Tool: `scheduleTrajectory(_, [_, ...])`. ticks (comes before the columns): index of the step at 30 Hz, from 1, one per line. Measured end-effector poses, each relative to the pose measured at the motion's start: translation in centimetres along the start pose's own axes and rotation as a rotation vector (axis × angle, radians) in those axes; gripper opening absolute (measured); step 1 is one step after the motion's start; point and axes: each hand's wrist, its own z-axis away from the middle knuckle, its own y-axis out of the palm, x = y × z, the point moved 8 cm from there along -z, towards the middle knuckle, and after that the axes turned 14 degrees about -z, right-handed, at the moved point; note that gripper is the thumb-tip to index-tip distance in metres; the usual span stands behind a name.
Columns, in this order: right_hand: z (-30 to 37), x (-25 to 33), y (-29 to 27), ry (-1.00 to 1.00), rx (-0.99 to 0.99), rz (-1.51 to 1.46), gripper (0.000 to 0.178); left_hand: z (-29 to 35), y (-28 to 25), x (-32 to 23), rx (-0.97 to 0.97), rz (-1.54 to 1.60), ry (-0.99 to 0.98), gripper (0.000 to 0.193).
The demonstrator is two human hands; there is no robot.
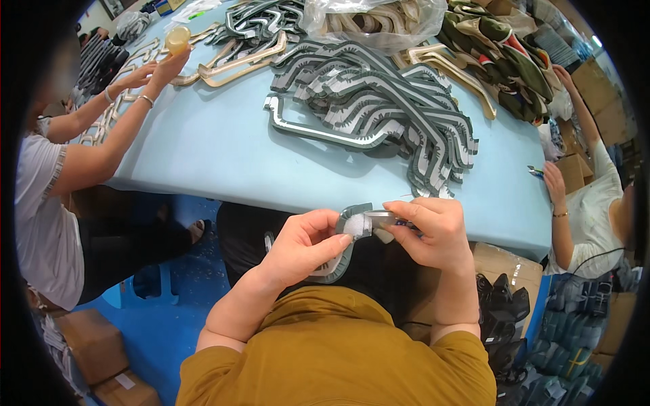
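Between the thumb and fingers of my left hand (301,247) is a curved grey-green fabric strip (357,225) with a whitish inner face, held up just off the near table edge. The lower part of the strip curls down below that hand. My right hand (437,230) is closed around small metal thread snips (380,217), whose blades meet the strip's right edge. The fingers partly cover the snips' handles. Just beyond my hands, a large heap of similar bent grey-and-white strips (379,101) lies on the table.
The light-blue table (203,149) also carries tan curved strips (244,64), a clear plastic bag (376,24) and dark-green fabric pieces (501,57). One person at left holds a yellowish round item (177,40); another works at right. Cardboard boxes (91,345) stand on the floor.
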Motion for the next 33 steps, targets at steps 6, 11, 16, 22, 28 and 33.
scheduleTrajectory(6, [1.2,-1.9,-1.5,0.215,-0.383,-0.467,0.025,-0.1,-0.5,-0.4,-0.091,0.036,0.023,0.016])
scheduleTrajectory(11, [2.1,-2.9,2.0,0.425,-0.353,-0.817,0.022,-0.6,-1.2,0.1,-0.181,0.111,0.033,0.015])
scheduleTrajectory(16, [0.9,-1.4,3.2,0.298,-0.324,-0.391,0.028,-0.4,-1.5,-0.7,-0.244,0.098,0.097,0.015])
scheduleTrajectory(22, [-0.7,0.7,1.5,0.103,-0.2,-0.107,0.029,0.3,-1.7,-0.6,-0.226,0.098,0.104,0.014])
scheduleTrajectory(28, [-1.3,1.0,1.4,0.15,-0.128,0.067,0.047,0.1,-1.2,0.1,-0.179,0.107,0.082,0.016])
scheduleTrajectory(33, [-1.1,0.8,1.1,0.068,-0.131,0.112,0.05,-0.1,-0.9,0.1,-0.164,0.117,0.098,0.017])
